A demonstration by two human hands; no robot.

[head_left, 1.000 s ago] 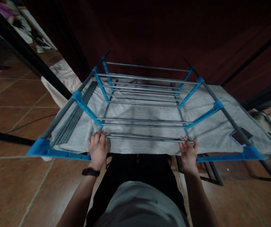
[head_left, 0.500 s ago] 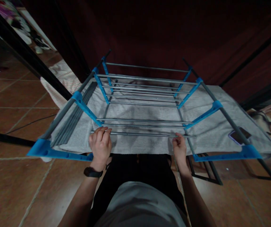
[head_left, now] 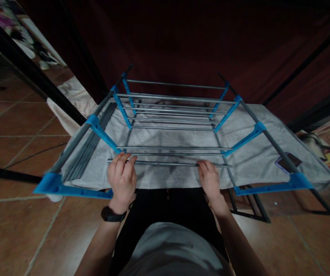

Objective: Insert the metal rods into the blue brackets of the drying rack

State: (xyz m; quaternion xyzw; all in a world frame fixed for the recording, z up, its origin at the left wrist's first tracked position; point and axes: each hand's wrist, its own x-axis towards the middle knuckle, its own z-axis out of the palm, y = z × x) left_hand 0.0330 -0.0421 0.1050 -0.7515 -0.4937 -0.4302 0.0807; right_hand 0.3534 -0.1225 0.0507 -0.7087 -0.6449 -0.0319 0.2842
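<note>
A grey metal rod (head_left: 165, 163) lies level across the front of the rack frame, held from both sides. My left hand (head_left: 121, 172) is closed around it near its left end, a black band on that wrist. Toward the right end, my right hand (head_left: 209, 176) grips the same rod with fingers over the top. The rack (head_left: 173, 98) is made of grey tubes joined by blue plastic brackets, with several rods spanning it. The nearest blue brackets, left (head_left: 73, 188) and right (head_left: 274, 187), have no rod between them.
The rack rests on a grey cloth-covered surface (head_left: 165, 138). Several loose grey tubes (head_left: 91, 143) lie at its left. A phone (head_left: 288, 163) is on the cloth at the right. Dark metal frame bars (head_left: 254, 207) stand below right, over the tiled floor (head_left: 15, 226). A dark red curtain (head_left: 176, 42) hangs behind.
My right hand has slid left along the rod and now has its fingers over it. The rod has shifted slightly left. My left hand keeps its hold.
</note>
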